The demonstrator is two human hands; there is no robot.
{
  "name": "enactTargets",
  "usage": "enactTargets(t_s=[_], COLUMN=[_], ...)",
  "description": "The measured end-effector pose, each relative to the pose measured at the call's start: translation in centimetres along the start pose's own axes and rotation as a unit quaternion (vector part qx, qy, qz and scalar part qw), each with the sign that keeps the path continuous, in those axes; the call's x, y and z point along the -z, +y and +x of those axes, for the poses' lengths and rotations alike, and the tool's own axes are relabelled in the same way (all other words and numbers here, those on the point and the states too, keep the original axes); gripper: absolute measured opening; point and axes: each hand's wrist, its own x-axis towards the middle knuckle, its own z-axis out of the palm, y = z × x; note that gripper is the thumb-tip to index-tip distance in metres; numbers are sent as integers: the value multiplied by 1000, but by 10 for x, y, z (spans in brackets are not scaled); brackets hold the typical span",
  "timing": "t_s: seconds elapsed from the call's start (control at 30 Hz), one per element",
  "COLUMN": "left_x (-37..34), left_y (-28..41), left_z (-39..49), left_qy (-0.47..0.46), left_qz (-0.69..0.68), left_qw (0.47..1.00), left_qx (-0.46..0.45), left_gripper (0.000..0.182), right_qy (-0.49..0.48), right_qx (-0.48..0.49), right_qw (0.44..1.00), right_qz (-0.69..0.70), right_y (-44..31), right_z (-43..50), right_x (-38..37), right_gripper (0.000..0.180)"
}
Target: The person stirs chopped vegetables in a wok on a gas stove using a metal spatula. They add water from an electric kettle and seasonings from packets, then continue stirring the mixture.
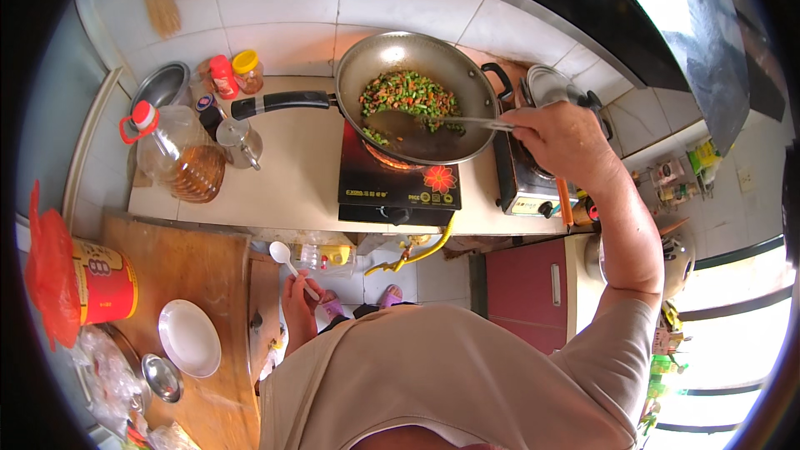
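Observation:
My right hand grips the handle of a metal spatula at the wok's right side. The spatula's dark head lies in the wok, against chopped green vegetables mixed with small brown and orange pieces. The wok stands on a black gas stove with an orange glow beneath it; its black handle points left. Down near my body, left of the stove, my left hand holds a white plastic spoon with its bowl pointing up and left.
An oil jug, a metal pot and seasoning jars stand left of the wok. A second stove is at the right. A yellow hose hangs in front. A white dish lies on the wooden table.

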Motion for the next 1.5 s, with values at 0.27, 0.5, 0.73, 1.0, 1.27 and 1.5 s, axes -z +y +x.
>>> enactTargets(t_s=[0.27,0.5,0.73,1.0,1.27,1.5], left_x=[2,2,-2,-2,0,0], left_y=[-4,-3,-1,1,-2,-1], left_z=[0,2,4,1,4,6], left_qy=[-22,-32,-6,-27,12,-10], left_qz=[-13,4,0,11,-5,-11], left_qw=[1000,999,1000,1000,1000,1000], left_qx=[-4,0,7,9,8,3], left_gripper=[14,12,17,17,16,15], right_qy=[-3,-38,-74,-25,-35,-55], right_qx=[-23,31,84,-35,19,57], right_qw=[995,979,965,984,971,937], right_qz=[-94,-197,-237,-173,-238,-339], right_y=[19,5,5,34,38,46], right_z=[40,38,-23,53,-11,19], right_x=[-53,-51,10,-73,13,-24], right_gripper=[23,31,38,35,29,29])
